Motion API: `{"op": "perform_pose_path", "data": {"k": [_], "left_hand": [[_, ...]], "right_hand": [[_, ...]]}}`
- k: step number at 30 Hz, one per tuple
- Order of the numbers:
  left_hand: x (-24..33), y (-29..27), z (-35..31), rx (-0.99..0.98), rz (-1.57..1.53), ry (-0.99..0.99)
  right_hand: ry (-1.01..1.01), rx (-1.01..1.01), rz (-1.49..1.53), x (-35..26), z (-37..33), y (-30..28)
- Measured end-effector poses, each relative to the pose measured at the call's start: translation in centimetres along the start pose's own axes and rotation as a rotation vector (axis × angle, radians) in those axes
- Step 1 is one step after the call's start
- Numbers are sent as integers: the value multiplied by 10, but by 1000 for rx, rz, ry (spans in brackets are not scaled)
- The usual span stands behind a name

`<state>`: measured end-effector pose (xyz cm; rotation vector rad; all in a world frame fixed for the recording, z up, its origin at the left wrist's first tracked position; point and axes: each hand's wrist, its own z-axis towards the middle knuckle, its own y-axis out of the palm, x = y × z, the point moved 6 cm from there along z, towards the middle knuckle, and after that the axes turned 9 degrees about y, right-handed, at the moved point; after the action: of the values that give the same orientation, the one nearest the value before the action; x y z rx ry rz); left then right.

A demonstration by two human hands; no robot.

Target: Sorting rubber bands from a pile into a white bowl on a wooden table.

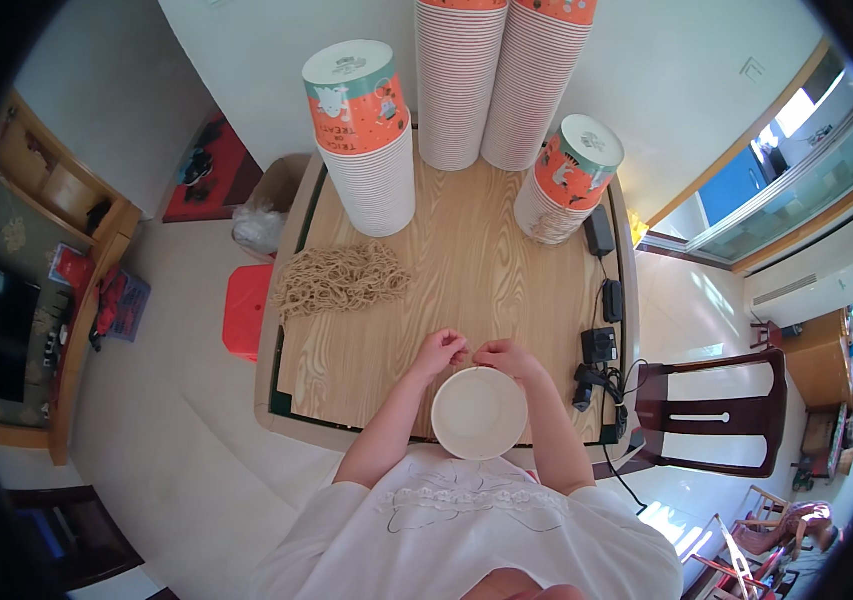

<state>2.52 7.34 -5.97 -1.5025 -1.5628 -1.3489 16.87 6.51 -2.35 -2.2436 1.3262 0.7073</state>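
A white paper tub (479,412) stands upright, mouth up, at the table's near edge, right in front of my body. Just beyond its far rim my left hand (441,350) has its fingers pinched together. My right hand (508,360) is closed too, its fingers at the far rim close to the left fingertips. Whatever either hand pinches is too small to make out. Farther left lies a loose heap of tan twine (341,280), apart from both hands.
Nested tubs with orange-and-green prints stand upside down: a left stack (366,180), two tall stacks (461,90) at the back, and a shorter right stack (566,185) with tan strands. Black adapters and cables (599,345) line the right edge. A red stool (246,312) and dark chair (711,412) flank the table.
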Motion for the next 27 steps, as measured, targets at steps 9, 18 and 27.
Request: {"op": "perform_pose_path", "data": {"k": [9,18,27], "left_hand": [[-5,-2,-7,-128,9,-101],[11,6,-9,-135,78,-28],[5,-2,-1,-94,259,27]], "right_hand": [[-43,-38,-26,12,13,-3],[15,-163,104,-1,5,8],[105,-146,251,3,6,5]]}}
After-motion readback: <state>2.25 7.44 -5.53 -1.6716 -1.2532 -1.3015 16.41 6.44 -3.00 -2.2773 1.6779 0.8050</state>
